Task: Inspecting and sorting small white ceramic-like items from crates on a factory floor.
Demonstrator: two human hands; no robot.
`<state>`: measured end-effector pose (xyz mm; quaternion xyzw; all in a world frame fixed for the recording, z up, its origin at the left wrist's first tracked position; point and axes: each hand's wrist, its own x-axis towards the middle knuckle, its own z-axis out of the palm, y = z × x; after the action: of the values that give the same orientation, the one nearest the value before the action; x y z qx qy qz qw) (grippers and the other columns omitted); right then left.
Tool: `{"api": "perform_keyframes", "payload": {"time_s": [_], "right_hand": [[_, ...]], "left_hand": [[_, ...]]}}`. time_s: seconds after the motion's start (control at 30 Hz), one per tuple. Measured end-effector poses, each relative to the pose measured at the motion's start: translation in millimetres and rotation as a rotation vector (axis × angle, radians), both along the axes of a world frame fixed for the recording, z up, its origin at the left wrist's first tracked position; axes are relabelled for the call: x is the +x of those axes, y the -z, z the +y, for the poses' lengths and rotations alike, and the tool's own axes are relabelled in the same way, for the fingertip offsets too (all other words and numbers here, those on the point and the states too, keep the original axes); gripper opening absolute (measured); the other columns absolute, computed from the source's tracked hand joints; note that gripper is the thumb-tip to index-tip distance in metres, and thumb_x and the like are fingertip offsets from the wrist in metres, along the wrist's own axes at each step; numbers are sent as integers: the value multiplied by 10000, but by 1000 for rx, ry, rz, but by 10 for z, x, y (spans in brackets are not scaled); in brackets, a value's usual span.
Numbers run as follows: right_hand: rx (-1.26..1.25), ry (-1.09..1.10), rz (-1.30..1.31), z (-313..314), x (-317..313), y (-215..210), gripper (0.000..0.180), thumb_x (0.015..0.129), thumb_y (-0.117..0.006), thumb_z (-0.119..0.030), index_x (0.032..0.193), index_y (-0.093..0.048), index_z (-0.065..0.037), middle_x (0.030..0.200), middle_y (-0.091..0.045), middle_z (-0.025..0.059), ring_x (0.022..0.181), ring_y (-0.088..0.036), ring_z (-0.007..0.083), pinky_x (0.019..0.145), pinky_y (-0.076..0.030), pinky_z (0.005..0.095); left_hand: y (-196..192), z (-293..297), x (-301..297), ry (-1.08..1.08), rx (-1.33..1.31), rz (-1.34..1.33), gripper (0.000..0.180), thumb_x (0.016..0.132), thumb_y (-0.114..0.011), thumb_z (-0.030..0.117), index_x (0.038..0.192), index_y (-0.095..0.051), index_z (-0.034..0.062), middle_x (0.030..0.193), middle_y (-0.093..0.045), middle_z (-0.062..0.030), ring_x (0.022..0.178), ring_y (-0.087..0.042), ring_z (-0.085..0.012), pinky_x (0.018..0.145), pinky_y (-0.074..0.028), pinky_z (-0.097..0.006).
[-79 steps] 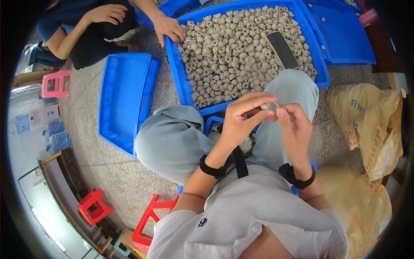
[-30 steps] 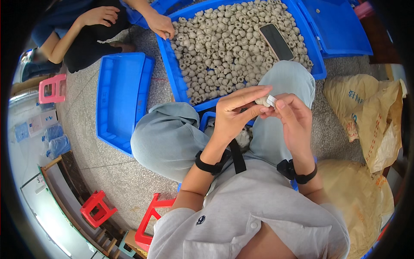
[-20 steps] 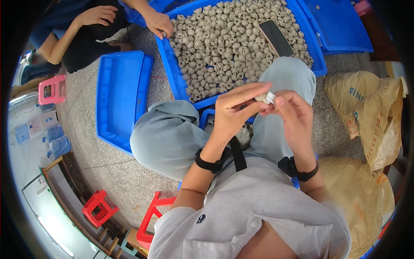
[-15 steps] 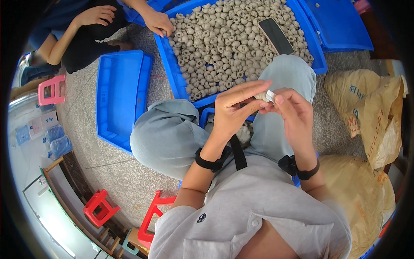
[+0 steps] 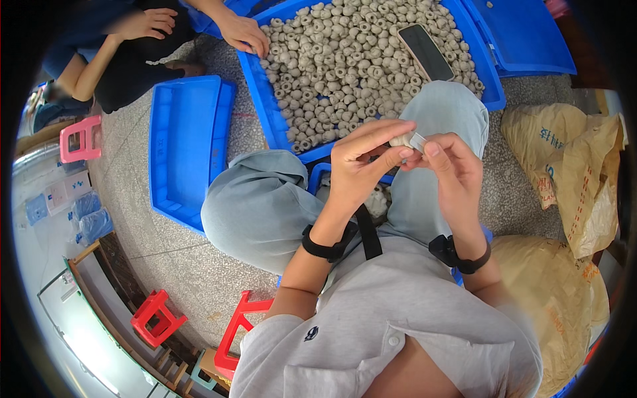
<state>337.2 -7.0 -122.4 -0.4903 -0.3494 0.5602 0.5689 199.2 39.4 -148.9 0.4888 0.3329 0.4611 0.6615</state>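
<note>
The grey piece (image 5: 399,140) is held in the air between both hands, close to the right knee (image 5: 448,106) and just short of the near edge of the blue tray (image 5: 265,109). The left hand (image 5: 371,156) has its grip pinching the grey piece between thumb and fingers. What shows of it is rounded and stretches mostly left to right, with its right end turned toward the right hand (image 5: 453,166). Fingers cover the rest, so its true long axis cannot be told.

The right grip is pinched on a flat pale strip (image 5: 417,142), whose exposed face slants down to the left, right beside the grey piece; whether the two touch is unclear. The strip's far end is hidden in the fingers.

Many round grey pieces (image 5: 352,73) fill the tray, their openings facing every way, and a phone (image 5: 426,52) lies on them, dark screen up, slanting down to the right. A co-worker's hand (image 5: 244,34) rests at the tray's left rim.

The upper sack (image 5: 570,162) carries large blue characters and smaller red print; the lower sack (image 5: 544,285) has orange-red marks. A small dark emblem (image 5: 311,333) sits on the grey shirt (image 5: 358,345).
</note>
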Motion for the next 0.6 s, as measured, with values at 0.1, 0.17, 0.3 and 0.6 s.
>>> {"api": "perform_keyframes", "payload": {"time_s": [0.1, 0.17, 0.3, 0.6], "right_hand": [[2, -9, -52, -5, 2, -7, 137, 877, -539, -110, 890, -550, 26, 792, -582, 67, 757, -589, 137, 709, -455, 241], [16, 0, -85, -11, -2, 8, 133, 878, -538, -105, 890, -550, 27, 792, -584, 65, 754, -586, 128, 702, -452, 234], [46, 21, -155, -17, -33, -1, 126, 879, -537, -97, 895, -550, 27, 797, -590, 60, 744, -580, 111, 682, -448, 219], [11, -1, -80, 14, -19, 61, 145, 888, -524, -129, 886, -550, 14, 770, -583, 62, 724, -577, 118, 671, -466, 234]], "left_hand": [[5, -4, -1, 0, 1, -8, 297, 747, -653, 3, 1042, -614, 1, 1038, -570, -113, 854, -580, -150, 678, -542, -241], [13, -8, 2, 0, 13, -8, 293, 749, -650, 1, 1039, -614, 0, 1043, -566, -116, 855, -580, -151, 675, -549, -244], [7, -17, 2, -15, 40, 9, 273, 753, -602, -52, 1024, -615, -19, 1051, -565, -125, 876, -583, -169, 684, -549, -263], [70, 0, -8, -16, -19, 9, 273, 748, -657, 8, 1019, -627, 7, 1025, -578, -108, 866, -579, -147, 693, -518, -230]]}}
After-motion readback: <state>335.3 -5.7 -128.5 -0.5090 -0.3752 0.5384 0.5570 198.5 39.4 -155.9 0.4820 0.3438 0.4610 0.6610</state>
